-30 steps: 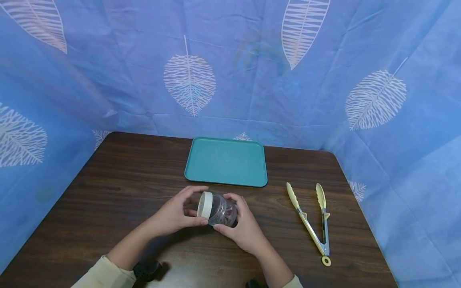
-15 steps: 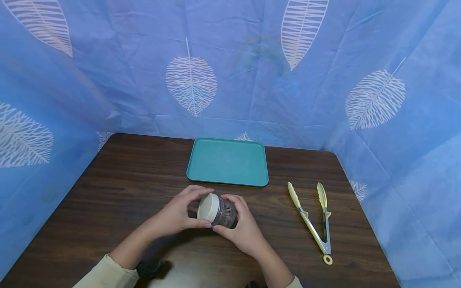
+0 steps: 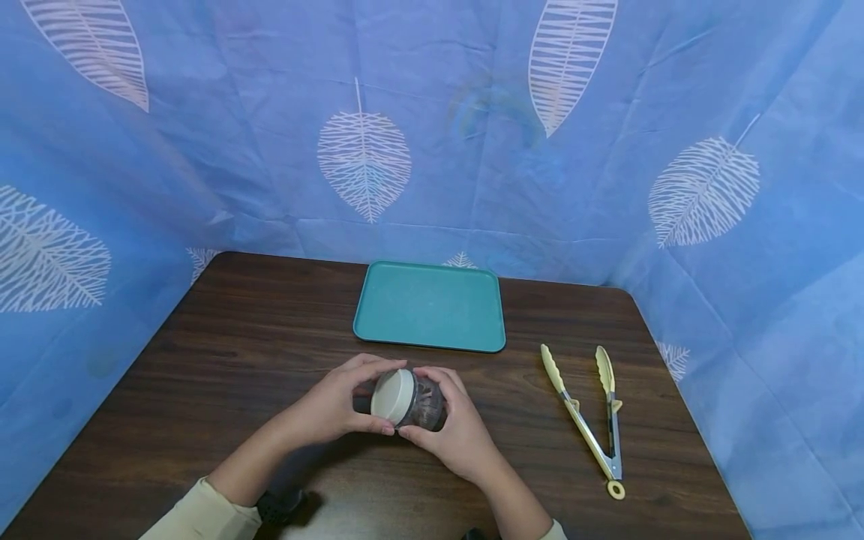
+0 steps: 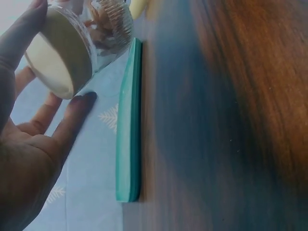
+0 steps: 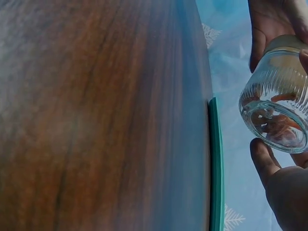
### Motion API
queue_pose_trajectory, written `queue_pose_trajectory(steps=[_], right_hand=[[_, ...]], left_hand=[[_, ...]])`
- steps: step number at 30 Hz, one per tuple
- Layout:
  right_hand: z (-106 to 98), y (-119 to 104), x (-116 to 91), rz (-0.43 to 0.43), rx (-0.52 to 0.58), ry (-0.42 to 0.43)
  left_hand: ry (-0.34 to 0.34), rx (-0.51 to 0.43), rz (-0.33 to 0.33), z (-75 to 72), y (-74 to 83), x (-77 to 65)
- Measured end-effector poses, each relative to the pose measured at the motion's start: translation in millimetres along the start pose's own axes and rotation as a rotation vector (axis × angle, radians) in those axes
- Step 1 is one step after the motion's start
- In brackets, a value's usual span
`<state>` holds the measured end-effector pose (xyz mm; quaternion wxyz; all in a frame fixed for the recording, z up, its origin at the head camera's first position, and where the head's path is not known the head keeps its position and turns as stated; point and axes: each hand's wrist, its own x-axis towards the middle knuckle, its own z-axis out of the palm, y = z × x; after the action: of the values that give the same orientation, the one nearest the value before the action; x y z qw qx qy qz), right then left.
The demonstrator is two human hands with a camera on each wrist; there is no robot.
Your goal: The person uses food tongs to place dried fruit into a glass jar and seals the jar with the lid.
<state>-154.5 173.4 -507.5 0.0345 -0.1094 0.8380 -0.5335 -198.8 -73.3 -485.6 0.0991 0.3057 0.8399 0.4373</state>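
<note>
A clear ribbed glass jar (image 3: pixel 427 403) with a cream lid (image 3: pixel 393 397) is held tilted above the table, its lid facing left and partly up. My left hand (image 3: pixel 334 403) holds the lid's rim between thumb and fingers. Round the glass body near its base, my right hand (image 3: pixel 456 427) has its thumb in front and fingers behind. Reddish-brown pieces show inside the glass in the right wrist view, where the jar's base (image 5: pixel 281 127) faces the camera. The lid (image 4: pixel 60 55) looks seated on the jar's mouth in the left wrist view.
A teal tray (image 3: pixel 430 306) lies at the back middle of the dark wooden table (image 3: pixel 223 360). Spread tongs with pale yellow tips (image 3: pixel 586 427) rest on the right side. A blue leaf-patterned cloth (image 3: pixel 459 172) hangs behind the table and along its sides.
The jar has turned so that the lid's top shows more to the head camera. My left fingers have shifted slightly along the lid; the right hand has stayed almost in place.
</note>
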Motion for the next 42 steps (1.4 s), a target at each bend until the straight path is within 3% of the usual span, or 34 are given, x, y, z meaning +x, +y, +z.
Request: queue_pose_trajectory(steps=[7, 14, 20, 36, 39, 42], right_hand=[[-2, 4, 0, 0.024, 0.042, -0.034], [-6, 11, 1, 0.084, 0.243, -0.087], [-9, 11, 1, 0.124, 0.415, -0.119], [-9, 15, 2, 0.143, 0.537, -0.143], [-9, 14, 2, 0.144, 0.535, -0.123], [-9, 12, 2, 0.148, 0.525, -0.087]], left_hand=[[-0.024, 0.099, 0.058, -1.9, -0.6, -2.9], [-0.030, 0.259, 0.138, -0.4, 5.6, -3.9], [0.012, 0.309, 0.249, 4.9, 7.1, -5.5], [0.086, 0.509, 0.396, 14.1, 4.5, -8.3], [0.073, 0.475, 0.355, 13.5, 3.8, -8.9], [0.020, 0.333, 0.240, 10.5, 4.7, -9.6]])
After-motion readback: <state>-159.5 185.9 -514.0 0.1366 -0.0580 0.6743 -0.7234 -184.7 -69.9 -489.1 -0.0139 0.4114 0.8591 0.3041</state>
